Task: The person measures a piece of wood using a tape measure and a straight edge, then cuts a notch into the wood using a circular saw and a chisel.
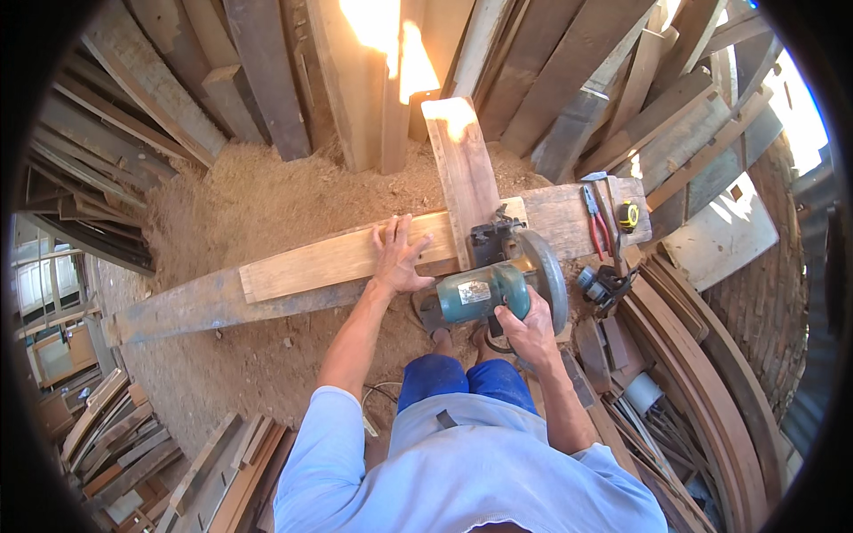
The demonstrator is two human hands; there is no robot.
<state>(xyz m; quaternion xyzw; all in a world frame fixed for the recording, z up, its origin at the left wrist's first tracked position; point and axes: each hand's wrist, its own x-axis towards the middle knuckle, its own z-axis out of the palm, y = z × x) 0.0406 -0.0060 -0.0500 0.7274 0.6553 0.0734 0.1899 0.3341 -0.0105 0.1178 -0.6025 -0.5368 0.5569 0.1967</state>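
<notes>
My left hand [400, 258] lies flat, fingers spread, on a pale wooden plank [329, 262] that rests lengthwise on a long grey beam [191, 306]. My right hand [529, 327] grips the handle of a teal circular saw [484, 291], whose round blade guard [546, 275] sits at the plank's right end. A reddish board [462, 173] crosses the beam just behind the saw and leans up toward the stacked timber.
Red-handled pliers [593, 222], a hammer [609, 209] and a yellow tape measure [629, 215] lie on the beam's right end. Sawdust [258, 195] covers the ground. Planks lean all around; curved wood pieces [702, 382] pile at the right, offcuts [124, 435] at the lower left.
</notes>
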